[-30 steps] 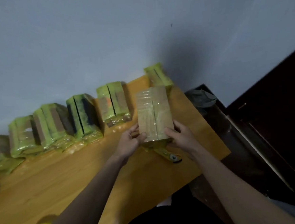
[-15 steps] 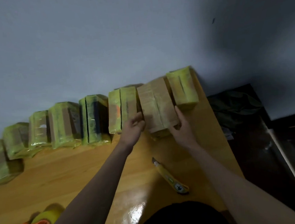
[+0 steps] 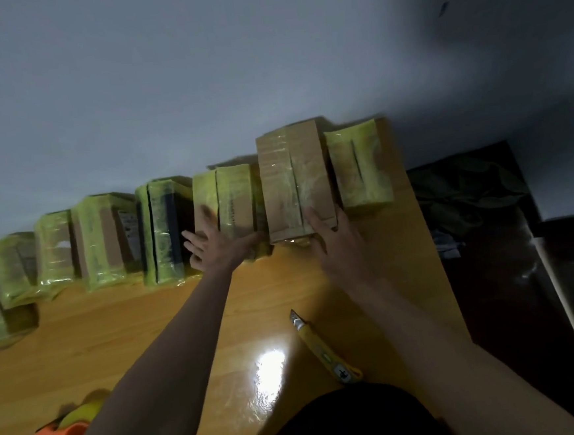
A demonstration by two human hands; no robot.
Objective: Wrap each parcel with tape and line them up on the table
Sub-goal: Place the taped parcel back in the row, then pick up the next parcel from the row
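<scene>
Hands let go of a brown parcel (image 3: 295, 182), a second ago carried above the table (image 3: 116, 333), now standing in the row by the wall between two green-taped parcels. Left hand (image 3: 217, 245) and right hand (image 3: 341, 247) hover with fingers spread, gripping nothing. Parcel stands upright, long axis vertical, broad face outward.

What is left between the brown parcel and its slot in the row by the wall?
Nothing visible. The brown parcel already stands in the gap between two yellow-taped parcels, against the wall. The right hand touches its lower edge; the knife lies nearer the person.
</scene>
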